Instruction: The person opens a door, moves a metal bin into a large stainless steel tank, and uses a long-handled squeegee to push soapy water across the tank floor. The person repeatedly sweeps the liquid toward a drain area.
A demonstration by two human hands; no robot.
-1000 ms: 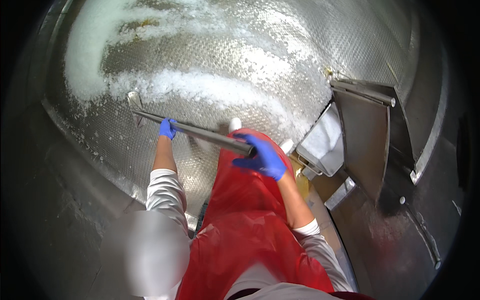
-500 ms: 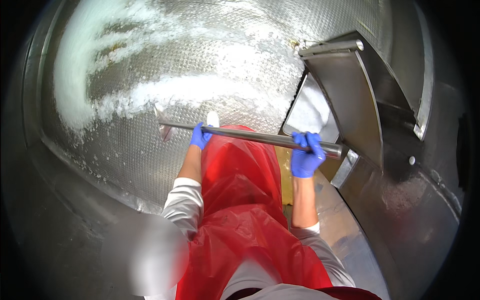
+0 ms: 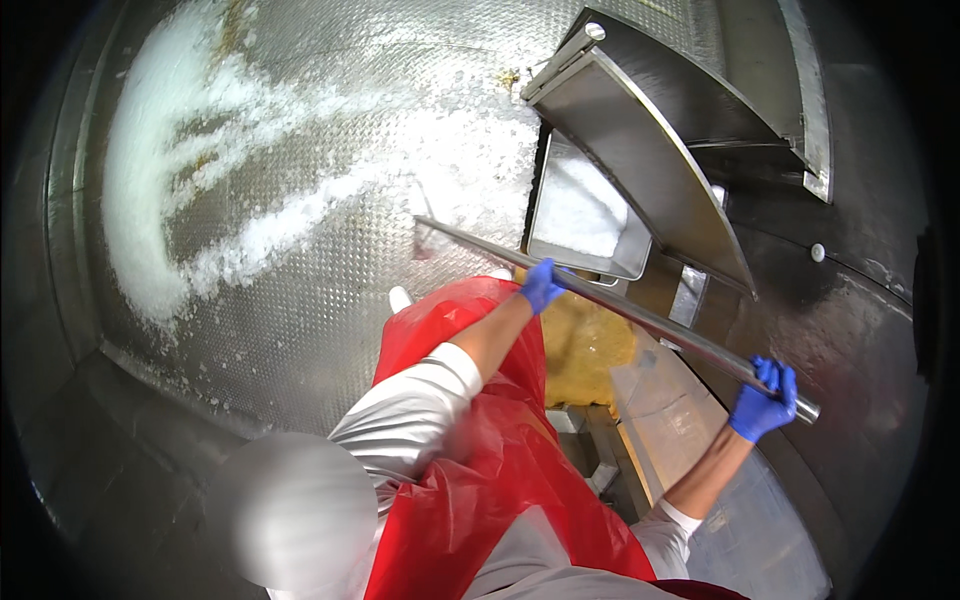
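A long metal-handled scraper [image 3: 655, 322] slants across in front of me, from upper left down to lower right. My left hand [image 3: 543, 286], in a blue glove, is wrapped round its shaft near the middle. Close to the pole's thick end, my blue-gloved right hand [image 3: 765, 400] grips it. The tool's thin flat blade [image 3: 424, 235] is blurred and stands at the floor, beside white grainy stuff [image 3: 440, 150] that looks like crushed ice. Just right of the blade, a metal tub [image 3: 627, 262] holds more of this white stuff.
The patterned metal floor [image 3: 300, 320] carries a thick curved ridge of ice [image 3: 140, 190] at the left. An upright curved metal panel [image 3: 655, 150] leans over the tub. Yellowish flooring [image 3: 585, 350] lies below the tub. My red apron [image 3: 480, 420] hangs in front.
Both hands and the scraper have swung right, the blade sweeping across toward the tub. My right hand is lower and farther right. The ice strip's near part has shifted toward the tub.
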